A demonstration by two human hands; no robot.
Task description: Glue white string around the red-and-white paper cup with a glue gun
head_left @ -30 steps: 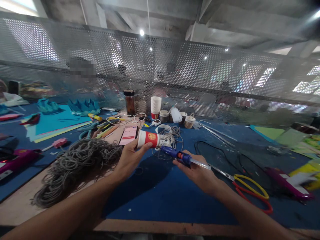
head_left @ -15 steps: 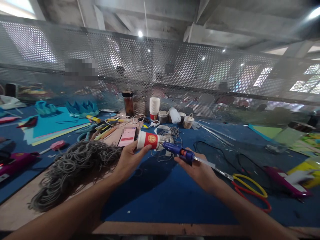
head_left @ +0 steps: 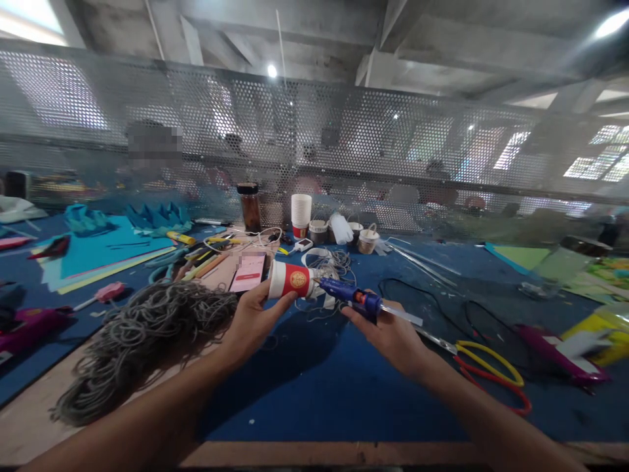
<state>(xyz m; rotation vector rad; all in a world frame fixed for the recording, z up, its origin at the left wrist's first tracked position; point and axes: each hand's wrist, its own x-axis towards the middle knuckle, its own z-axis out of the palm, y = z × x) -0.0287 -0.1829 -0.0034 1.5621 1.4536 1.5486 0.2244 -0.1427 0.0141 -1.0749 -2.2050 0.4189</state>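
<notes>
My left hand [head_left: 258,311] is closed around a paper cup [head_left: 296,281], white with a red band and a gold emblem. The cup lies on its side in the air, its narrower end facing right. Gripped in my right hand [head_left: 388,328] is a blue glue gun [head_left: 351,295], with a clear glue stick [head_left: 401,313] poking out of its back. The gun's nozzle points left and meets or nearly meets the cup's right end; actual contact cannot be made out. Behind the cup lies a loose tangle of thin grey cord [head_left: 339,262].
A heap of grey cord [head_left: 147,341] lies at left, beside a phone [head_left: 248,272]. Stacked paper cups [head_left: 301,213], a brown jar [head_left: 249,208] and small cord-wrapped cups [head_left: 367,240] stand behind. At right are scissors [head_left: 491,373] and a magenta glue gun [head_left: 565,354].
The view has shifted slightly. Both hands keep their grip, and the cup and glue gun stay almost in the same place, with the nozzle still at the cup's right end.
</notes>
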